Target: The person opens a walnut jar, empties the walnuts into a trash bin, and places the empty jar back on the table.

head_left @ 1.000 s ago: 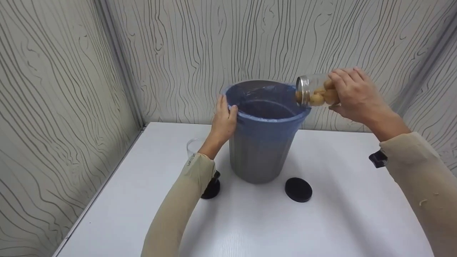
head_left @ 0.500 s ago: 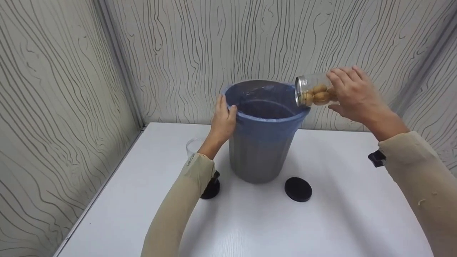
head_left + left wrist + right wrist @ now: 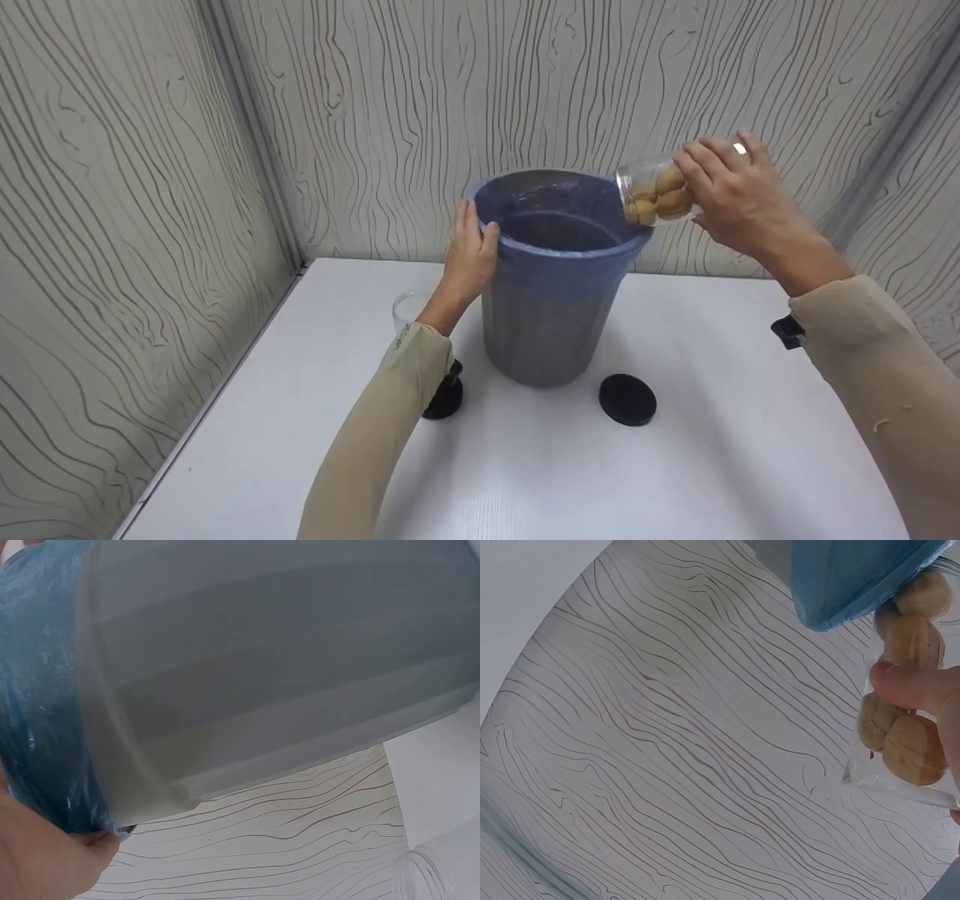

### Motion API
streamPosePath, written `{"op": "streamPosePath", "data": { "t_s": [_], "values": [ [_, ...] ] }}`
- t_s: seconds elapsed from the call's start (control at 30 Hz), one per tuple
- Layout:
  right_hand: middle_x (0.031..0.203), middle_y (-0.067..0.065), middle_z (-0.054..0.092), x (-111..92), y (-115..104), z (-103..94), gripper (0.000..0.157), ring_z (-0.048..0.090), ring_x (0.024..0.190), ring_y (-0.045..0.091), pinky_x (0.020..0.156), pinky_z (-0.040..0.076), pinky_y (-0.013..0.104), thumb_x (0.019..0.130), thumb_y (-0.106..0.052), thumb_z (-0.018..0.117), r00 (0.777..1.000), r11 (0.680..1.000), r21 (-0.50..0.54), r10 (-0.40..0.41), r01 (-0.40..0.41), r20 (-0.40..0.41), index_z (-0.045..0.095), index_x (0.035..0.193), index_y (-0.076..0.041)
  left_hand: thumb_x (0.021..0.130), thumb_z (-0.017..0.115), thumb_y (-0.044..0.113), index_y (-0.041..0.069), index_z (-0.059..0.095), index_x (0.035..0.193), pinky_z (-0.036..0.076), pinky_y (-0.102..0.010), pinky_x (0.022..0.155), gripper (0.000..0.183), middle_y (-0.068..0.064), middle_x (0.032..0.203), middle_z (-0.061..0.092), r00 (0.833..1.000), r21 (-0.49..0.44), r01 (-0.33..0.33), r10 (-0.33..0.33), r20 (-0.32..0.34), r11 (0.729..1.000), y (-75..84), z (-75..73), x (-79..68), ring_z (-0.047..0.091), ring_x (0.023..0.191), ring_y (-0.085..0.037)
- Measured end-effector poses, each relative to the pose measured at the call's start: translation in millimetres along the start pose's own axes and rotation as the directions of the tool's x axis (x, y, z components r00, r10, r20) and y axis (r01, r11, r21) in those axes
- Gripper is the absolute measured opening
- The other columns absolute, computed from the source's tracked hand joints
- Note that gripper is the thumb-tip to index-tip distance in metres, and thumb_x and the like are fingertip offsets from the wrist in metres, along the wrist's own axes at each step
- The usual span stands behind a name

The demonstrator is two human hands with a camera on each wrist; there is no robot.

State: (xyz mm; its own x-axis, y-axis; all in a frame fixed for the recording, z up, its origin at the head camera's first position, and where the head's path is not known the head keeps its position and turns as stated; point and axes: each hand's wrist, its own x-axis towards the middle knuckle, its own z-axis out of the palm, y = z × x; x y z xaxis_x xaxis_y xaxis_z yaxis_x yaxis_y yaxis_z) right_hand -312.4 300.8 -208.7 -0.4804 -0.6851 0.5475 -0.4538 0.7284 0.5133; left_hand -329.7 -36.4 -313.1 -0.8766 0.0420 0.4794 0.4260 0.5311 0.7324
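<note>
My right hand point(image 3: 739, 191) grips a clear jar point(image 3: 652, 166) at the right rim of a grey trash can point(image 3: 544, 330). The jar is tilted, its mouth lower and toward the can's opening. Several round brown pieces point(image 3: 915, 750) lie inside the jar; their kind is not clear. A blue liner bag point(image 3: 570, 274) is folded over the can's rim. My left hand point(image 3: 471, 255) holds the can's left rim over the liner; in the left wrist view the thumb point(image 3: 97, 847) presses the liner's edge. The can's bottom inside is dark.
A black round lid point(image 3: 628, 399) lies on the white table point(image 3: 525, 472) in front of the can. Another black round thing point(image 3: 444, 401) is partly behind the left sleeve. A clear container point(image 3: 407, 306) stands left of the can. Patterned walls point(image 3: 390, 112) enclose the table.
The jar's bottom end has risen and its mouth has tipped lower with my right hand. The brown pieces have shifted inside it. My left hand and the trash can stay in place.
</note>
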Motion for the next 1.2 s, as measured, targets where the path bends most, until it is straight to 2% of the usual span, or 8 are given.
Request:
{"op": "streamPosePath", "data": {
  "t_s": [0.13, 0.37, 0.6, 0.83, 0.97, 1.1, 1.2],
  "values": [
    [0.131, 0.025, 0.045, 1.6, -0.8, 0.4, 0.093, 0.038, 0.123, 0.042, 0.109, 0.014, 0.057, 0.051, 0.002, 0.088, 0.999, 0.999, -0.038, -0.031, 0.030, -0.010, 0.041, 0.131, 0.005, 0.100, 0.033, 0.026, -0.006, 0.016, 0.147, 0.016, -0.040, 0.112, 0.059, -0.020, 0.155, 0.010, 1.000, -0.005, 0.003, -0.003, 0.002, 1.000, 0.3, -0.1, -0.5, 0.012, 0.142, -0.031],
    [0.131, 0.024, 0.047, 5.5, -1.8, 1.7, 0.083, 0.039, 0.123, 0.041, 0.108, 0.016, 0.057, 0.054, 0.011, 0.079, 0.994, 0.995, -0.062, -0.087, 0.083, -0.062, 0.045, 0.129, 0.004, 0.100, 0.032, 0.028, -0.006, 0.016, 0.148, 0.017, -0.040, 0.112, 0.060, -0.020, 0.155, 0.011, 1.000, -0.007, 0.003, -0.003, -0.002, 1.000, -0.2, 0.0, -0.6, 0.014, 0.141, -0.030],
    [0.131, 0.024, 0.046, 4.8, -3.6, 2.1, 0.083, 0.039, 0.122, 0.042, 0.108, 0.017, 0.056, 0.056, 0.007, 0.080, 0.997, 0.998, -0.032, -0.052, 0.050, -0.061, 0.043, 0.131, 0.005, 0.100, 0.031, 0.027, -0.006, 0.014, 0.148, 0.017, -0.042, 0.112, 0.060, -0.020, 0.155, 0.009, 1.000, -0.021, -0.003, 0.003, 0.006, 1.000, -0.5, 0.0, -0.7, 0.013, 0.141, -0.031],
    [0.130, 0.023, 0.048, 3.7, -2.7, 4.3, 0.077, 0.040, 0.122, 0.041, 0.108, 0.018, 0.056, 0.059, 0.014, 0.073, 0.991, 0.996, -0.043, -0.077, 0.072, -0.108, 0.045, 0.129, 0.004, 0.100, 0.031, 0.027, -0.006, 0.014, 0.148, 0.018, -0.042, 0.112, 0.060, -0.020, 0.155, 0.009, 1.000, -0.016, -0.009, 0.009, 0.006, 1.000, 0.2, 0.2, -0.9, 0.014, 0.141, -0.031],
    [0.130, 0.023, 0.049, 4.2, -2.4, 4.1, 0.078, 0.041, 0.122, 0.040, 0.108, 0.019, 0.056, 0.057, 0.011, 0.075, 0.991, 0.997, -0.044, -0.071, 0.067, -0.113, 0.045, 0.129, 0.003, 0.100, 0.031, 0.027, -0.006, 0.014, 0.148, 0.019, -0.042, 0.111, 0.061, -0.019, 0.155, 0.009, 1.000, -0.012, -0.003, 0.003, 0.002, 1.000, 0.0, 0.1, -0.7, 0.016, 0.141, -0.031],
    [0.129, 0.023, 0.049, 3.4, -3.0, 5.9, 0.085, 0.042, 0.120, 0.041, 0.106, 0.023, 0.057, 0.052, 0.005, 0.083, 0.994, 0.998, -0.035, -0.051, 0.048, -0.101, 0.046, 0.128, 0.003, 0.100, 0.032, 0.027, -0.006, 0.015, 0.148, 0.019, -0.041, 0.111, 0.060, -0.019, 0.155, 0.010, 1.000, -0.006, 0.002, -0.002, -0.001, 1.000, -0.7, 0.2, -0.5, 0.016, 0.141, -0.031],
    [0.128, 0.023, 0.049, 2.6, -3.3, 7.1, 0.083, 0.042, 0.119, 0.041, 0.105, 0.024, 0.057, 0.054, 0.006, 0.082, 0.993, 0.998, -0.048, -0.051, 0.046, -0.111, 0.046, 0.128, 0.003, 0.100, 0.032, 0.027, -0.006, 0.015, 0.148, 0.019, -0.041, 0.112, 0.060, -0.019, 0.155, 0.010, 1.000, -0.005, -0.001, 0.001, 0.000, 1.000, -1.1, 0.5, 0.0, 0.016, 0.141, -0.031]
  ]
}}
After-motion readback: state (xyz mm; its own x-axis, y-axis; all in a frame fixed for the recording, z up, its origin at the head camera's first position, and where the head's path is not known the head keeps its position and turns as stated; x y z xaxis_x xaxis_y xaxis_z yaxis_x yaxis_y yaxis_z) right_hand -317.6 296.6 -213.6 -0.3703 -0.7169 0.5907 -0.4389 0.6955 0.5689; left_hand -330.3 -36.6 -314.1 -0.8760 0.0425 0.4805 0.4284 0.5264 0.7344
